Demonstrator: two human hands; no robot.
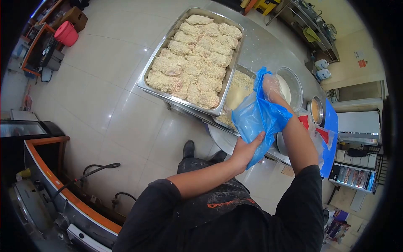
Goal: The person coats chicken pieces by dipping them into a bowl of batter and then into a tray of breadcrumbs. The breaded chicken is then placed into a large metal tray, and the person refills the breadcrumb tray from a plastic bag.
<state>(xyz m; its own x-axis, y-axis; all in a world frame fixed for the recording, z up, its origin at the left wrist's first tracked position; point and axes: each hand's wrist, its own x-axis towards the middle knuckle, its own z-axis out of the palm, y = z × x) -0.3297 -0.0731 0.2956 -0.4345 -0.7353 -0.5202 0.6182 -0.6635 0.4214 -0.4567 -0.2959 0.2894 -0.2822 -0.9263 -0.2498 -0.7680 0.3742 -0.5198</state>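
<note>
My left hand (247,152) is closed on the lower part of a crumpled blue plastic bag (254,119), thumb lying along it. My right hand (272,87) grips the bag higher up; blue film hides part of its fingers. Beneath the bag, a tray of pale crumbs and flour (240,94) is partly covered. To the left stands a deep metal pan (140,86), filled with rows of crumb-coated pieces (195,59) that look like breaded meat. Just past my right hand sits a large round bowl (297,86) with something white in it.
A smaller metal bowl of orange liquid (315,110) rests on the steel table (268,46), near clear plastic with red parts (322,135). A pink bucket (66,33) stands far left. An orange-edged counter (54,176) and a black hose (98,167) are at lower left.
</note>
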